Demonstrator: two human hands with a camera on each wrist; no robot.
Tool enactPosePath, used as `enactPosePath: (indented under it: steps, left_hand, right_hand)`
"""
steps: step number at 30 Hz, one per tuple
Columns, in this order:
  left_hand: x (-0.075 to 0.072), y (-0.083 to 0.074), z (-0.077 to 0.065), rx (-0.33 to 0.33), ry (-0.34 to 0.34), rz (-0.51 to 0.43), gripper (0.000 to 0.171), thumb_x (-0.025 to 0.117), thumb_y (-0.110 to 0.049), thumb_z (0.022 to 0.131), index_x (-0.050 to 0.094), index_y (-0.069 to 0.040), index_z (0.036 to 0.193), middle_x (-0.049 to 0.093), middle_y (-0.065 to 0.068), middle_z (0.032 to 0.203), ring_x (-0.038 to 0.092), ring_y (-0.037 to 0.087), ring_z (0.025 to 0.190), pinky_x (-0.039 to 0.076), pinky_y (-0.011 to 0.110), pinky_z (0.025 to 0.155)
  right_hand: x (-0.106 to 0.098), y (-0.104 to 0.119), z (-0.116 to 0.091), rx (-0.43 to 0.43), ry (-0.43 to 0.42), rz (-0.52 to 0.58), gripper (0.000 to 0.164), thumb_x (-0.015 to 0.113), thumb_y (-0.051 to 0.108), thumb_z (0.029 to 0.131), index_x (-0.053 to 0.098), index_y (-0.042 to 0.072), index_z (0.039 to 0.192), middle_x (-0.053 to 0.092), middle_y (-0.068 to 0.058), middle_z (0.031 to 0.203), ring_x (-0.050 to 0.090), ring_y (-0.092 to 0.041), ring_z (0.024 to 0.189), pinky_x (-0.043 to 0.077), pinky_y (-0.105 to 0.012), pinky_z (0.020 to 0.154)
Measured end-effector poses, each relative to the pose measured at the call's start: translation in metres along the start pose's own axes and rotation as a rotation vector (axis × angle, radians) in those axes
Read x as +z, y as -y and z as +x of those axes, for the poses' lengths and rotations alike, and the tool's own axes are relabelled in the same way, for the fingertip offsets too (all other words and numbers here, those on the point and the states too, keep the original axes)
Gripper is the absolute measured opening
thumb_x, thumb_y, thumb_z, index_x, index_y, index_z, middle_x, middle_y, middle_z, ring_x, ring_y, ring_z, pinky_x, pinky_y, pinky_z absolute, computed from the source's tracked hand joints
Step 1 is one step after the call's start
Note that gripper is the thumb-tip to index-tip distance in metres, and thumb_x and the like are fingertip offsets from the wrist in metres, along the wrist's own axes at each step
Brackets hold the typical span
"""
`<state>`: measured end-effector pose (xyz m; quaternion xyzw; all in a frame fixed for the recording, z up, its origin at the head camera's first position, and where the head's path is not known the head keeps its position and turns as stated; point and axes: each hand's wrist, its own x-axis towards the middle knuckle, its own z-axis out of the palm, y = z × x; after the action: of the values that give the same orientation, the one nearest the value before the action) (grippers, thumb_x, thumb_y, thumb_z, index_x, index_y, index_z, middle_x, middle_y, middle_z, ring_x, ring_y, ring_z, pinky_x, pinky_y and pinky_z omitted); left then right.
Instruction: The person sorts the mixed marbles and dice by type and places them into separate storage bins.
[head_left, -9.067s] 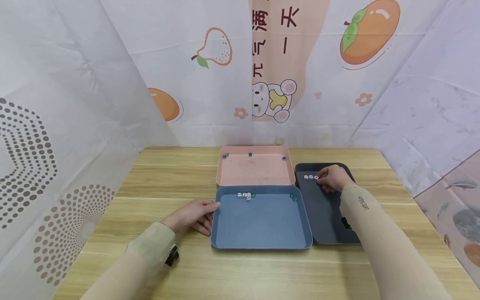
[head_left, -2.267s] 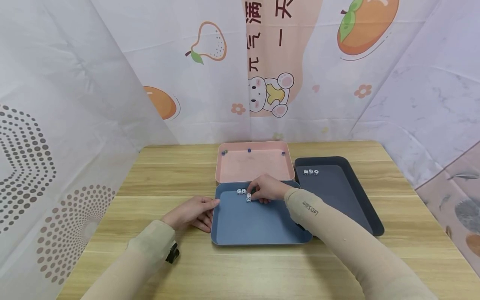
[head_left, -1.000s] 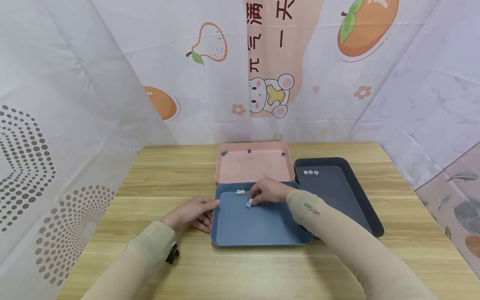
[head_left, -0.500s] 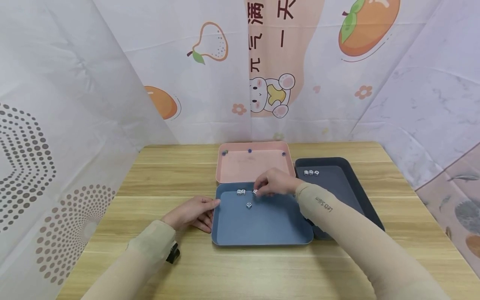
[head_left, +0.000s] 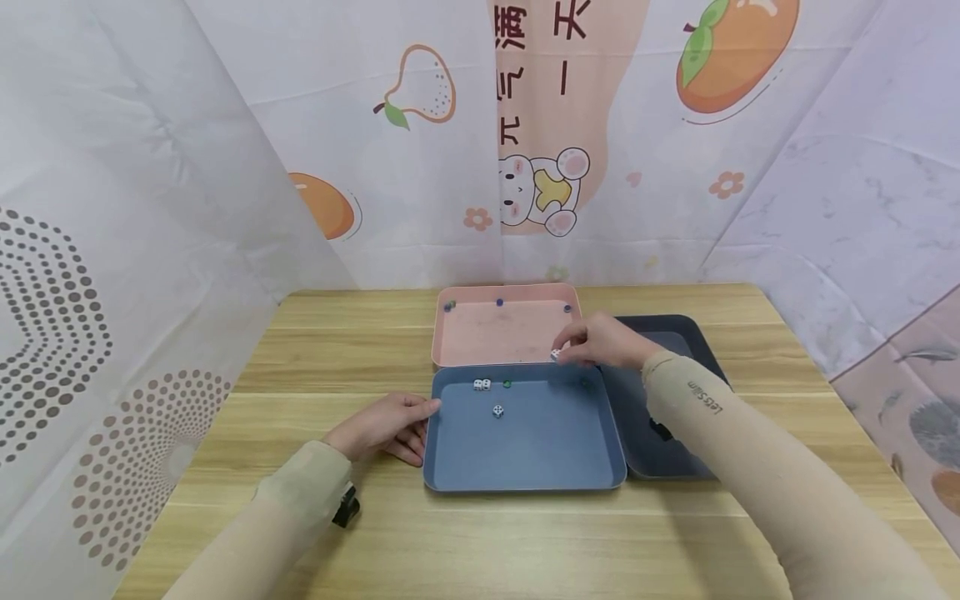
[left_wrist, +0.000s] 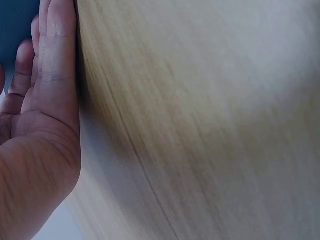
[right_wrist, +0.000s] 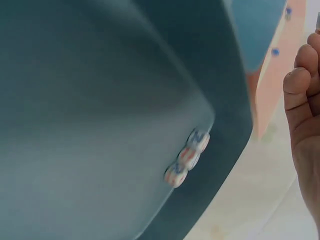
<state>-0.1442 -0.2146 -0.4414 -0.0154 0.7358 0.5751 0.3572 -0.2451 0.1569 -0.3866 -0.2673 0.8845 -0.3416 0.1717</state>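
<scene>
My right hand [head_left: 606,340] pinches a white die [head_left: 555,355] between thumb and fingers, above where the pink and blue trays meet. Part of the hand also shows at the right edge of the right wrist view; the die is not visible there. My left hand [head_left: 386,427] holds the left rim of the blue tray [head_left: 525,487], thumb over the edge and fingers along the outside. Inside that tray, two dice [head_left: 482,384] sit side by side near the back, a single die [head_left: 498,411] lies nearer, and small green pieces [head_left: 507,383] lie close to the back wall.
The dark tray [head_left: 667,467] stands at the right; its row of three dice [right_wrist: 187,158] shows in the right wrist view. Behind the blue tray, the pink tray [head_left: 498,333] holds several small blue and green pieces. All trays stand on a wooden table [head_left: 337,350].
The right hand separated the stacked pair of dice, leaving one nearer in the blue tray. It lifted the other and carried it right and back. The left hand stayed at the rim.
</scene>
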Motion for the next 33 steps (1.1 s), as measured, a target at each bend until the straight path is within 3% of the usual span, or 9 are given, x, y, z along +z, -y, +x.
enactPosePath:
  steps: [9, 18, 24, 33]
  left_hand:
    - [0.0, 0.0, -0.001, 0.006, -0.003, -0.003, 0.05, 0.052, -0.044, 0.093, 0.055, 0.005, 0.092, 0.06, 0.016, 0.075, 0.065, 0.029, 0.063, 0.055, 0.049, 0.065]
    - [0.001, 0.001, -0.002, 0.005, -0.009, -0.001, 0.049, 0.05, -0.043, 0.094, 0.056, 0.005, 0.091, 0.06, 0.016, 0.075, 0.065, 0.029, 0.062, 0.055, 0.048, 0.064]
    - [0.001, 0.002, -0.001, 0.006, -0.011, 0.0, 0.049, 0.051, -0.044, 0.093, 0.056, 0.004, 0.091, 0.06, 0.016, 0.075, 0.065, 0.029, 0.063, 0.055, 0.049, 0.064]
    - [0.0, 0.001, -0.002, 0.012, -0.009, 0.005, 0.05, 0.051, -0.045, 0.093, 0.056, 0.005, 0.092, 0.06, 0.016, 0.076, 0.065, 0.029, 0.063, 0.055, 0.049, 0.064]
  right_hand:
    - [-0.022, -0.026, -0.019, 0.097, -0.036, 0.104, 0.026, 0.07, 0.029, 0.084, 0.071, 0.012, 0.103, 0.062, -0.014, 0.073, 0.054, -0.03, 0.062, 0.047, -0.039, 0.06]
    - [-0.03, -0.049, -0.03, 0.144, -0.075, 0.05, 0.03, 0.07, 0.032, 0.083, 0.069, 0.013, 0.107, 0.064, -0.009, 0.076, 0.059, -0.025, 0.066, 0.051, -0.036, 0.062]
    - [-0.034, -0.062, -0.037, 0.174, -0.087, 0.019, 0.029, 0.069, 0.032, 0.084, 0.069, 0.013, 0.105, 0.062, -0.01, 0.07, 0.057, -0.025, 0.061, 0.049, -0.036, 0.058]
    - [-0.032, -0.075, -0.042, 0.264, -0.091, 0.04, 0.029, 0.071, 0.027, 0.084, 0.069, 0.008, 0.106, 0.062, -0.009, 0.068, 0.057, -0.023, 0.058, 0.05, -0.036, 0.054]
